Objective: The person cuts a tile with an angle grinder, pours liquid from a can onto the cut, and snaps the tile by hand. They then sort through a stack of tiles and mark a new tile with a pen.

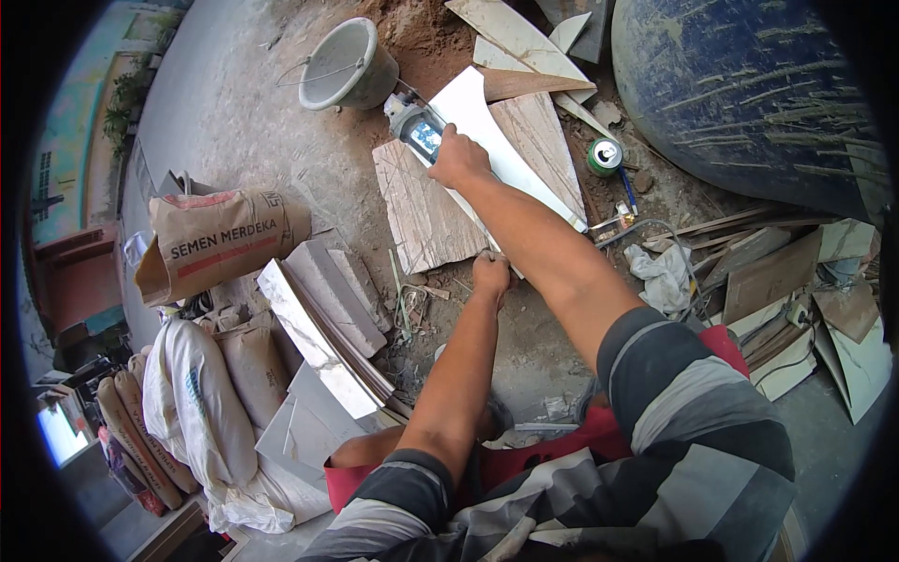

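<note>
My right hand (459,159) is closed around the body of a blue-and-grey angle grinder (423,137). The grinder's head points away from me, over the far edge of a brown streaked tile (426,208); its disc cannot be made out. My left hand (491,274) is closed at the tile's near right corner, fingers curled on the edge and partly hidden. A long white tile piece (510,150) with a curved side lies under my right forearm. Beyond it is another brown streaked tile piece (538,131).
A grey bucket (351,70) stands at the far side. To the right are a green can (605,156) and a large blue drum (749,94). Stacked tiles (328,337), a cement bag (225,239) and white sacks (201,403) are on the left. Tile offcuts (773,276) lie right.
</note>
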`<state>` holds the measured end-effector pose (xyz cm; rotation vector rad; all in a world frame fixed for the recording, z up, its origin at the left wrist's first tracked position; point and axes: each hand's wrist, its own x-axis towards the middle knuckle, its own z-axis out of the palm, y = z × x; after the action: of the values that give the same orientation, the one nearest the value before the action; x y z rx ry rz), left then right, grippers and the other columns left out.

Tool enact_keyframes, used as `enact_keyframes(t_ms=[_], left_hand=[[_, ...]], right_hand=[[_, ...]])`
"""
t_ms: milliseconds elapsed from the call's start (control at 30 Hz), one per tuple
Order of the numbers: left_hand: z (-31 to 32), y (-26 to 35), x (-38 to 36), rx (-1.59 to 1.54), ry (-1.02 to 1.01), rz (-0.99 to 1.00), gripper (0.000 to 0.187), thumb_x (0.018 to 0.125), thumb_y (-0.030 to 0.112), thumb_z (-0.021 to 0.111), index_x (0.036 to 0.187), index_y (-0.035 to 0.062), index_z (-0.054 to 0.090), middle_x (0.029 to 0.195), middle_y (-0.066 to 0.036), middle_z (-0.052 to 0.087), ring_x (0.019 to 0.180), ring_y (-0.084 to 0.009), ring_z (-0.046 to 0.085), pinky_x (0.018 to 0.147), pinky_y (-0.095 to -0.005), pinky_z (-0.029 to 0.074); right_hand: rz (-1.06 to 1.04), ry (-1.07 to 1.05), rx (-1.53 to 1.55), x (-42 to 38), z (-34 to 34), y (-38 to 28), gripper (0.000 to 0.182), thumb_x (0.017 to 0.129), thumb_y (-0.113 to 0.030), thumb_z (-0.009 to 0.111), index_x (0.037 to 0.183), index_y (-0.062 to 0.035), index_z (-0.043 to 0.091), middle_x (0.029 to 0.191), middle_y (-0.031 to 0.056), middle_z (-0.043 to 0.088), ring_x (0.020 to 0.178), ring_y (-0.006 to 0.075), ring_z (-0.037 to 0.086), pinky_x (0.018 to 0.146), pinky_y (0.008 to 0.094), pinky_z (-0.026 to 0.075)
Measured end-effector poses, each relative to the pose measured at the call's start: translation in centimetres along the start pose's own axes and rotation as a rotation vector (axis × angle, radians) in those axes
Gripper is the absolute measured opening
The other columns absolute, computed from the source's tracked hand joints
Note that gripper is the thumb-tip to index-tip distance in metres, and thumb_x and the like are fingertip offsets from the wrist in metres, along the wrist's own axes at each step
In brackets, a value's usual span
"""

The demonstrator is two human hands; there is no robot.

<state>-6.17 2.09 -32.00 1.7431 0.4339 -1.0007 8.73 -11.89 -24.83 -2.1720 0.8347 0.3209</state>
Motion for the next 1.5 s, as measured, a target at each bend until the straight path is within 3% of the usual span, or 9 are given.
enact_keyframes(t_ms=[800, 1167, 1500], left_hand=[[0.1, 0.1, -0.2, 0.025, -0.002, 0.018, 0.020, 0.097, 0.015, 0.061, 0.084, 0.0029, 0.051, 0.067, -0.009, 0.059, 0.048, -0.0183, 0.054, 0.043, -0.0333, 0.042], [0.2, 0.1, -0.1, -0.021, 0.007, -0.009, 0.011, 0.093, 0.007, 0.058, 0.085, 0.0034, 0.051, 0.069, -0.009, 0.059, 0.050, -0.0181, 0.055, 0.043, -0.0328, 0.043], [0.1, -0.2, 0.1, 0.036, 0.040, -0.001, 0.010, 0.094, 0.008, 0.057, 0.088, -0.0002, 0.056, 0.073, -0.010, 0.061, 0.051, -0.0182, 0.056, 0.044, -0.0334, 0.044]], right_hand=[[0.052, -0.040, -0.003, 0.0, -0.6, -0.8, 0.074, 0.075, -0.028, 0.083, 0.132, -0.0011, 0.044, 0.122, 0.0193, 0.066, 0.114, 0.0317, 0.065, 0.097, 0.0392, 0.053], [0.066, -0.042, 0.007, 0.3, -0.3, -0.8, 0.071, 0.076, -0.025, 0.082, 0.132, -0.0016, 0.044, 0.123, 0.0200, 0.065, 0.115, 0.0318, 0.065, 0.097, 0.0396, 0.053], [0.079, -0.057, 0.011, 0.2, -0.5, -1.0, 0.072, 0.076, -0.025, 0.082, 0.133, -0.0021, 0.044, 0.124, 0.0194, 0.065, 0.116, 0.0317, 0.065, 0.098, 0.0394, 0.053]])
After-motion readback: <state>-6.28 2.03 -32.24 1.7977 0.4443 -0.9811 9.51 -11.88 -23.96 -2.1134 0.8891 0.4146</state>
